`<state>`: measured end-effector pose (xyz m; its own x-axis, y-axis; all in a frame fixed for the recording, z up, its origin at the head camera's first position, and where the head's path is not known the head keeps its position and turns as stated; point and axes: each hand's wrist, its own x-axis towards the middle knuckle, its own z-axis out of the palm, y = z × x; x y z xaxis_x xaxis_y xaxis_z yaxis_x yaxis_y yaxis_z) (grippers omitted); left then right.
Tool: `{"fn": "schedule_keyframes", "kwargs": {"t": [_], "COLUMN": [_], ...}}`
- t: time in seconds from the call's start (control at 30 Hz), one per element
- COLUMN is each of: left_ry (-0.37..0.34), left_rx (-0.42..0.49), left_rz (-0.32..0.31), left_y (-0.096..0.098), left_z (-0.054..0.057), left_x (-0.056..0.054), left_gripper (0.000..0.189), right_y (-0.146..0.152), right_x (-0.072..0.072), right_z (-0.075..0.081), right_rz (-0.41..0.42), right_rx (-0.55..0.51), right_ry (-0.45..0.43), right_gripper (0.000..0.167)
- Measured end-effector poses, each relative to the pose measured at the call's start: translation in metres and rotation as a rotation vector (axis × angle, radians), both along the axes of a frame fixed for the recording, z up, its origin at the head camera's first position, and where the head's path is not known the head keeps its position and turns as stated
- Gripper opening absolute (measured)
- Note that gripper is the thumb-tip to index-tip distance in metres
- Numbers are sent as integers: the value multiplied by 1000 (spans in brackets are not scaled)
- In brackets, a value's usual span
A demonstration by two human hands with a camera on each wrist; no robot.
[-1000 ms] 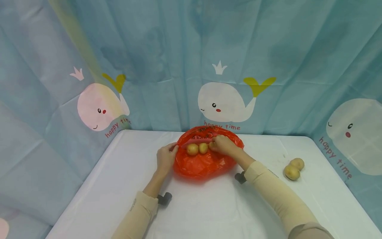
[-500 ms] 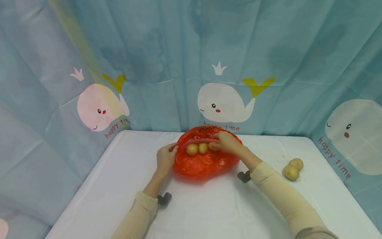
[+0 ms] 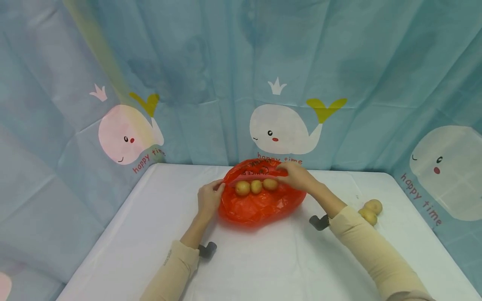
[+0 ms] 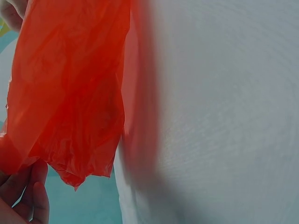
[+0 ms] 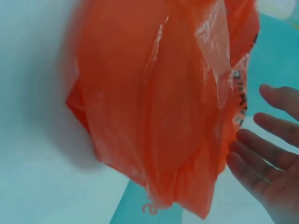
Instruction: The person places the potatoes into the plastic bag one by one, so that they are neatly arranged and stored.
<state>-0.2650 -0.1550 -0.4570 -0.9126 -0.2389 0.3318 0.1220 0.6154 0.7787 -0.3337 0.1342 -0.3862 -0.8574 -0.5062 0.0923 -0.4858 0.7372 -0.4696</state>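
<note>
A red plastic bag [image 3: 250,211] lies on the table with its mouth spread open. Three potatoes sit in a row inside it: a left potato [image 3: 242,188], a smaller middle potato [image 3: 256,187] and a right potato [image 3: 270,184]. My left hand [image 3: 208,200] pinches the left edge of the bag's mouth between thumb and fingers. Over the right part of the mouth is my right hand [image 3: 298,177], holding nothing. In the right wrist view its fingers [image 5: 264,149] are spread and nearly straight beside the bag.
Toward the right side of the white table [image 3: 263,267], two more potatoes lie together: a back potato [image 3: 374,206] and a front potato [image 3: 369,217], partly hidden by the right sleeve. A blue curtain [image 3: 211,125] with whale prints hangs behind the table.
My right hand has let go of the right potato, leaving it in the bag, and moved up and to the right. My left hand stays at the bag's edge.
</note>
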Motion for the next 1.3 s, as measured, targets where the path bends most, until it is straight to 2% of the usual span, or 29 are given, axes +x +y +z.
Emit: {"fn": "schedule_keyframes", "kwargs": {"t": [0.2,0.53,0.93,1.3], "left_ry": [-5,64,42,30], "left_rx": [6,-21,-13,-7], "left_rz": [-1,-5,-6,-15], "left_y": [1,-2,-2,-1], "left_z": [-1,0,-1,-1], "left_x": [0,-1,-1,0], "left_gripper": [28,24,25,27], "right_y": [13,39,78,107], "right_x": [6,16,29,39], "right_z": [4,14,17,16], "right_rz": [-4,-31,-88,-163], "right_rx": [-9,-51,-80,-79], "right_ry": [41,61,128,118], "right_gripper": [42,39,35,38]}}
